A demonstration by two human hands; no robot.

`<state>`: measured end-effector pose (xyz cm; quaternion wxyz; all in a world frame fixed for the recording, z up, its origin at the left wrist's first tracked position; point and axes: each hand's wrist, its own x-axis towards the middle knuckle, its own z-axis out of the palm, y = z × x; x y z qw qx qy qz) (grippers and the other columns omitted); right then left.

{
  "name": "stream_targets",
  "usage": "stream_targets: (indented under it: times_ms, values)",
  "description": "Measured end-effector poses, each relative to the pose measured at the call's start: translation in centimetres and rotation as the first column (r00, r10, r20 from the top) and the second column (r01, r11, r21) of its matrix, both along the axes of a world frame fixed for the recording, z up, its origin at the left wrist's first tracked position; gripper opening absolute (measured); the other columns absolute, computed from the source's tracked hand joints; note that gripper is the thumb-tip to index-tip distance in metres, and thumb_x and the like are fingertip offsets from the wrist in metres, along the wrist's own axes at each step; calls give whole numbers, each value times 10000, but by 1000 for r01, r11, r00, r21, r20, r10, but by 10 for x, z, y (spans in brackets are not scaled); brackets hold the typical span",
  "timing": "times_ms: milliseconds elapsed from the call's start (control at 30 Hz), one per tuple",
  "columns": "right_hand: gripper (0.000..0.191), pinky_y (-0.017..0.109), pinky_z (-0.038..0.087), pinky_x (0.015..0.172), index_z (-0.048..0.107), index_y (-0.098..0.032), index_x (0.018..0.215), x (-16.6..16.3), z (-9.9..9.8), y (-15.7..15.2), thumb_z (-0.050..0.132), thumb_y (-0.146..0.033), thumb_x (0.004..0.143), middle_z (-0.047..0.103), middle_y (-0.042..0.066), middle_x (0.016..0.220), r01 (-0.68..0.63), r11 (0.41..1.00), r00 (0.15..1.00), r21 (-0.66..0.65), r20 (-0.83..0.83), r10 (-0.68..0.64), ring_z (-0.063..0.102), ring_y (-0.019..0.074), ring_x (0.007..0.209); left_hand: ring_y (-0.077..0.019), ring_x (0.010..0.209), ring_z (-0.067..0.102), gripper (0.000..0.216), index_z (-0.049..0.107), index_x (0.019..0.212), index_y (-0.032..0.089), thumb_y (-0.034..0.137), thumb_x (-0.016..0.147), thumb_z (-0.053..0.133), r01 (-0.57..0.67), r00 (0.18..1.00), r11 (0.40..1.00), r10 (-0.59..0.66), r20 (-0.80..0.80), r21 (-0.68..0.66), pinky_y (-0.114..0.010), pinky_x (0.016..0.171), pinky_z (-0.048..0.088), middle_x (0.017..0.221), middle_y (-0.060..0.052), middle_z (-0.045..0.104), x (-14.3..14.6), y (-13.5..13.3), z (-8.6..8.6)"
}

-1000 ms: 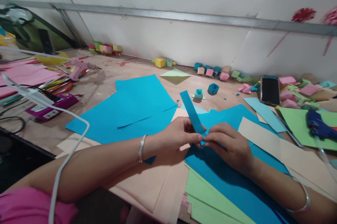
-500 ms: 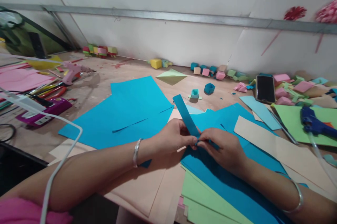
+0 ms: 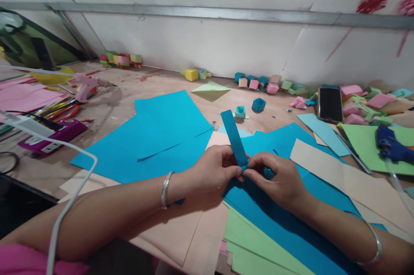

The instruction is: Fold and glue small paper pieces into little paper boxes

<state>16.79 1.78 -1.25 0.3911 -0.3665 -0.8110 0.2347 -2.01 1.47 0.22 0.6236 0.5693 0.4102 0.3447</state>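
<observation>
Both hands meet over the middle of the table around a blue paper strip (image 3: 233,136). The strip's long end stands up, leaning slightly left, and its lower end is folded at my fingertips. My left hand (image 3: 216,164) pinches the fold between thumb and fingers. From the other side, my right hand (image 3: 278,178) grips the same folded end with thumb and index finger. Part of the fold is hidden by the fingers. Beneath the hands lie blue paper sheets (image 3: 278,219) and peach sheets (image 3: 174,236). A larger blue sheet (image 3: 161,132) with a cut slit lies to the left.
Small folded paper boxes (image 3: 258,104) and paper cubes (image 3: 254,84) sit toward the wall. At right are a phone (image 3: 330,103), a blue glue gun (image 3: 388,143) and green paper. At left are a pink glue gun (image 3: 86,87), a purple power strip (image 3: 53,135) and a white cable (image 3: 74,197).
The blue strip's upright end has swung to a steeper angle and shifted slightly right. Both hands keep hold of its folded end. The view has shifted slightly.
</observation>
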Motion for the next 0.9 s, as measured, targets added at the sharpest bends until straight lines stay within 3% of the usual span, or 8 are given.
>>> stream_targets:
  times_ms: [367, 467, 600, 767, 900]
  values:
    - [105, 258, 475, 627, 633, -221, 746, 1, -2, 0, 665, -273, 831, 685, -12, 732, 37, 970, 998, -241, -47, -50, 624, 144, 692, -154, 674, 660, 97, 654, 804, 114, 139, 718, 692, -51, 998, 999, 50, -44, -18, -288, 667, 541, 713, -43, 680, -1, 0, 1]
    - [119, 271, 476, 614, 634, -220, 741, 1, -3, 1, 666, -295, 827, 681, -6, 745, 36, 953, 995, -302, -73, -61, 627, 152, 685, -175, 734, 679, 138, 653, 813, 116, 154, 701, 724, -40, 999, 999, 40, -27, 22, -313, 711, 557, 781, -61, 706, -2, 0, 1]
    - [121, 271, 471, 608, 638, -224, 733, 2, -2, 1, 679, -300, 818, 680, -8, 758, 46, 955, 995, -295, -76, -71, 630, 152, 698, -222, 822, 691, 223, 676, 837, 111, 179, 653, 780, -53, 996, 996, 57, -69, 70, -351, 750, 569, 857, -87, 729, -3, -1, 1]
    - [101, 257, 462, 581, 611, -228, 787, 0, -1, -1, 706, -262, 788, 645, -32, 710, 69, 955, 992, -290, -85, -98, 599, 132, 641, -188, 754, 688, 118, 689, 807, 116, 135, 694, 716, -77, 993, 997, 79, -93, 25, -316, 717, 569, 776, -54, 724, 1, -4, 4]
    - [171, 256, 469, 596, 573, -226, 805, -1, -1, -2, 733, -217, 747, 631, -44, 696, 87, 949, 986, -304, -109, -126, 597, 131, 638, -176, 704, 683, 194, 701, 882, 124, 86, 695, 666, -107, 987, 993, 112, -112, 46, -300, 663, 567, 742, -40, 717, 2, -4, 1]
